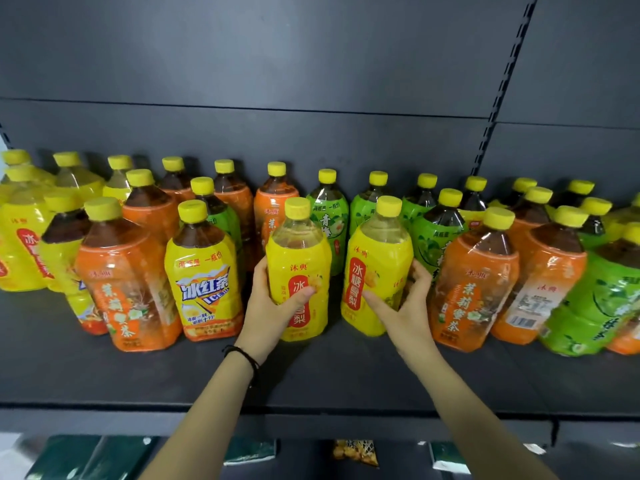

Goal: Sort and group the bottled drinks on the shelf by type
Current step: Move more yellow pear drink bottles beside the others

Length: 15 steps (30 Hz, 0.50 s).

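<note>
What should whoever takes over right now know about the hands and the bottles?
Left hand grips one yellow pear-drink bottle. Right hand holds a second pear-drink bottle beside it, at the front centre of the shelf.
Done: a yellow pear cluster stands at far left.
Left: orange jasmine tea bottles, the ice tea bottle and green bottles are mixed across the shelf. The two held bottles are apart from the yellow cluster.

hands (pixel 268 306) (pixel 408 306) gripping two yellow bottles (pixel 301 258) (pixel 381 258), dark shelf (pixel 138 375)
</note>
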### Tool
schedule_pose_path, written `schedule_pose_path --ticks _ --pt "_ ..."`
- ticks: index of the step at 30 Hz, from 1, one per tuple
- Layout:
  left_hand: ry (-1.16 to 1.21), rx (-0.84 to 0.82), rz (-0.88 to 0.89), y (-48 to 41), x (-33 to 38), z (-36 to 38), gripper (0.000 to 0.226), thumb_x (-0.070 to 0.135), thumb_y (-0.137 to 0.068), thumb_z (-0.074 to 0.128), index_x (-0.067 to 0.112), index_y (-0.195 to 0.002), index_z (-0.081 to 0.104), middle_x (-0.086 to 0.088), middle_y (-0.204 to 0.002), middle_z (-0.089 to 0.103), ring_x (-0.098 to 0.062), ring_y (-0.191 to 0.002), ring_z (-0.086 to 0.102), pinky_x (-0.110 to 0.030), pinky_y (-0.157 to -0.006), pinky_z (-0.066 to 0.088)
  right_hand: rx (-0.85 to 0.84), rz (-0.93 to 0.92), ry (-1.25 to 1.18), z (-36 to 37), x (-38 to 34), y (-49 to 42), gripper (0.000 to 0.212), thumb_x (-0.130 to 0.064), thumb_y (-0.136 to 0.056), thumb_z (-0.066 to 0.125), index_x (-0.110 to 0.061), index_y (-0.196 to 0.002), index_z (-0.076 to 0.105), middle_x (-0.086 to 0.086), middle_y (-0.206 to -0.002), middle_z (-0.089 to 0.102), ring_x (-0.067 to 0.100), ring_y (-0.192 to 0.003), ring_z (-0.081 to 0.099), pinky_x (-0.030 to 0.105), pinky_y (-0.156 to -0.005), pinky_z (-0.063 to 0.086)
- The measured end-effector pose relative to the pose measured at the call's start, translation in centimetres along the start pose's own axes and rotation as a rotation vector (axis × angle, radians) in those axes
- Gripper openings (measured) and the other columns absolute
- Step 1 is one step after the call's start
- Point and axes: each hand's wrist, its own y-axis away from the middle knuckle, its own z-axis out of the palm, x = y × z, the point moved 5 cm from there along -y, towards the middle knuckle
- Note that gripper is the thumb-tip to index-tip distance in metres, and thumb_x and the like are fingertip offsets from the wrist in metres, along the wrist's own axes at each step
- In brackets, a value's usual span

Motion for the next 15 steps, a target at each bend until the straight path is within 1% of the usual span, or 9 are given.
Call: schedule_pose_path --ticks 2,4,5,7,8,10,12,15 --pt "0.009 -0.017 0.002 0.8 0.1 -0.3 0.076 0.036 -0.065 0.071 0.037 -0.129 0.031 0.013 -0.117 0.055 -0.003 -0.102 0.058 -0.010 -0.066 0.051 -0.143 0.025 -0.081 -0.4 -0.7 1.6 0.086 -0.014 -0.076 0.077 -0.041 -0.132 0.018 -0.009 -0.138 0.037 0.005 -0.126 0.042 0.035 -0.100 0.047" --pt "0.021 -0.026 0.002 1.8 0.0 -0.5 0.078 0.035 -0.065 0.072 0.034 -0.132 0.032 0.011 -0.118 0.057 -0.006 -0.103 0.060 -0.013 -0.068 0.052 -0.229 0.035 -0.112 -0.7 -1.2 3.0 0.089 -0.012 -0.075 0.078 -0.041 -0.133 0.017 -0.010 -0.137 0.037 0.007 -0.126 0.043 0.031 -0.095 0.048" --pt "0.022 -0.027 0.002 2.3 0.0 -0.7 0.078 0.035 -0.066 0.073 0.033 -0.133 0.034 0.010 -0.118 0.059 -0.006 -0.104 0.061 -0.015 -0.069 0.052 -0.252 0.040 -0.120 -0.7 -1.5 3.7 0.093 -0.016 -0.072 0.081 -0.042 -0.133 0.016 -0.008 -0.138 0.038 0.010 -0.126 0.045 0.031 -0.095 0.049" --pt "0.017 -0.018 0.007 3.3 0.1 -1.0 0.080 0.036 -0.067 0.079 0.032 -0.134 0.035 0.010 -0.117 0.061 -0.003 -0.102 0.063 -0.016 -0.070 0.053 -0.274 0.061 -0.121 -0.1 -2.1 4.8 0.098 -0.032 -0.061 0.084 -0.052 -0.128 0.016 -0.006 -0.138 0.041 0.010 -0.122 0.051 0.034 -0.093 0.052" --pt "0.016 -0.009 0.012 3.7 0.2 -1.2 0.082 0.037 -0.066 0.081 0.031 -0.135 0.036 0.011 -0.117 0.061 -0.001 -0.100 0.063 -0.016 -0.070 0.053 -0.276 0.072 -0.121 0.3 -2.2 5.2 0.099 -0.036 -0.057 0.086 -0.056 -0.124 0.017 -0.006 -0.136 0.043 0.008 -0.118 0.055 0.034 -0.090 0.054" --pt "0.016 0.009 0.022 4.4 0.4 -1.7 0.086 0.040 -0.063 0.082 0.028 -0.136 0.038 0.009 -0.117 0.062 -0.002 -0.100 0.064 -0.017 -0.071 0.053 -0.250 0.078 -0.153 1.0 -2.7 5.8 0.094 -0.031 -0.059 0.089 -0.058 -0.118 0.021 -0.006 -0.132 0.047 0.002 -0.107 0.061 0.026 -0.079 0.056" --pt "0.006 0.020 0.031 5.1 0.7 -2.5 0.089 0.041 -0.060 0.078 0.026 -0.137 0.038 0.009 -0.118 0.062 -0.003 -0.102 0.063 -0.017 -0.073 0.053 -0.227 0.078 -0.188 1.4 -3.3 6.3 0.088 -0.024 -0.059 0.084 -0.056 -0.115 0.024 -0.005 -0.129 0.048 -0.003 -0.099 0.063 0.020 -0.071 0.055" --pt "-0.007 0.017 0.043 6.1 1.2 -3.9 0.088 0.041 -0.060 0.077 0.027 -0.137 0.038 0.010 -0.121 0.060 -0.004 -0.105 0.062 -0.014 -0.073 0.052 -0.218 0.093 -0.212 2.3 -4.1 7.4 0.082 -0.020 -0.058 0.080 -0.051 -0.113 0.028 -0.001 -0.126 0.050 0.000 -0.096 0.065 0.020 -0.067 0.055"
